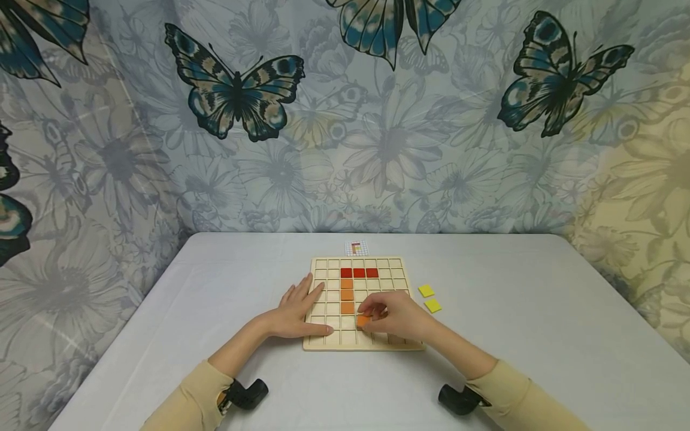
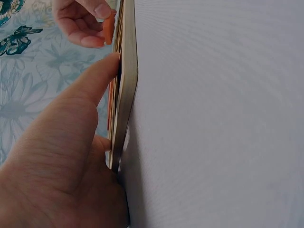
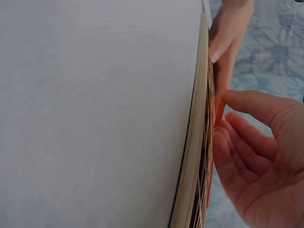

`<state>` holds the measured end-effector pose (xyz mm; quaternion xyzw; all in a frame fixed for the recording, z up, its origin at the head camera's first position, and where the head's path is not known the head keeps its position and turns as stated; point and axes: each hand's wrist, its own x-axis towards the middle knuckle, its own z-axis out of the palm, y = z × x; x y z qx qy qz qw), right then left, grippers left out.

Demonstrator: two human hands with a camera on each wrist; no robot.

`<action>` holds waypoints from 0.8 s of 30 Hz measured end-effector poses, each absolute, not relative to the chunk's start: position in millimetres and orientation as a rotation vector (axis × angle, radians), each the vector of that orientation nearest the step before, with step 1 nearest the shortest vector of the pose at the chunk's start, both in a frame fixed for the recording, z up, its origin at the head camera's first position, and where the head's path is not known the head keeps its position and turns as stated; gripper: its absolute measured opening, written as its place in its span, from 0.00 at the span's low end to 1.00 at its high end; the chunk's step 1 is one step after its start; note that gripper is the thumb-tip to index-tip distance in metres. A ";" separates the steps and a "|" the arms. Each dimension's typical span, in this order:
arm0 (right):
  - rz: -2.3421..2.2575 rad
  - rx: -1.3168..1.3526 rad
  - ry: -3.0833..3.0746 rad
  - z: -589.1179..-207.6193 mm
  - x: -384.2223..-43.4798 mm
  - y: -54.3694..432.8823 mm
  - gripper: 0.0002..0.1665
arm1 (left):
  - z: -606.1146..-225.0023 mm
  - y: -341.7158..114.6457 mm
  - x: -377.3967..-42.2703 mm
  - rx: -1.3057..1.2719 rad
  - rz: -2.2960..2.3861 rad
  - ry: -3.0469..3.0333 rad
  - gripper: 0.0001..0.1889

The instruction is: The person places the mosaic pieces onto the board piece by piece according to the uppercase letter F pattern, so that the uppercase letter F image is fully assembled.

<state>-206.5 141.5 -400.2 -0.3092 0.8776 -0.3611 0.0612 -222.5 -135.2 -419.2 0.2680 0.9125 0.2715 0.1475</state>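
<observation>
A wooden grid board point(image 1: 329, 346) lies on the table. Three red tiles point(image 1: 359, 273) form a row near its far side, with three orange tiles point(image 1: 347, 294) in a column below the leftmost red one. My right hand point(image 1: 401, 314) pinches another orange tile point(image 1: 363, 321) between thumb and fingertips, close over the near part of the board. In the left wrist view this tile point(image 2: 109, 29) stands tilted on edge, just above the board's surface. My left hand point(image 1: 293, 312) rests spread on the board's left edge, thumb at the near left squares, holding no tile.
Two yellow tiles point(image 1: 426, 291) lie on the white table point(image 1: 501, 287) to the right of the board. Behind the board's far edge is a small card point(image 1: 356, 248) with a coloured grid pattern. A butterfly-print cloth point(image 1: 388, 143) hangs beyond the table.
</observation>
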 end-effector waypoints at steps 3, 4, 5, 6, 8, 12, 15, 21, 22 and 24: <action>-1.073 -0.947 2.658 -399.9 -206.7 135.1 0.11 | -418.9 -135.3 -222.4 0.776 0.770 2.628 0.54; -1.064 -0.953 2.661 -399.7 -206.6 133.0 0.11 | -418.8 -135.4 -222.4 0.777 0.768 2.630 0.54; -1.063 -0.961 2.661 -399.4 -206.2 130.9 0.11 | -418.9 -135.5 -222.4 0.777 0.761 2.631 0.54; -1.063 -0.965 2.658 -399.0 -205.8 129.0 0.11 | -418.9 -135.7 -222.5 0.779 0.760 2.631 0.54; -1.055 -0.977 2.657 -398.3 -205.0 125.6 0.11 | -418.9 -135.9 -222.3 0.784 0.753 2.632 0.54; -1.026 -1.022 2.667 -397.9 -205.4 120.6 0.11 | -419.4 -136.4 -222.3 0.787 0.750 2.633 0.54; -1.000 -1.053 2.683 -397.8 -206.4 118.1 0.11 | -420.2 -136.8 -222.7 0.784 0.741 2.635 0.54; -0.982 -1.076 2.690 -398.1 -207.9 114.8 0.08 | -421.2 -137.3 -223.2 0.790 0.734 2.636 0.54; -0.984 -1.079 2.691 -398.1 -207.9 114.4 0.08 | -421.4 -137.4 -223.3 0.791 0.736 2.636 0.54; -0.983 -1.085 2.693 -397.7 -207.7 113.6 0.08 | -421.4 -137.5 -223.2 0.792 0.739 2.638 0.54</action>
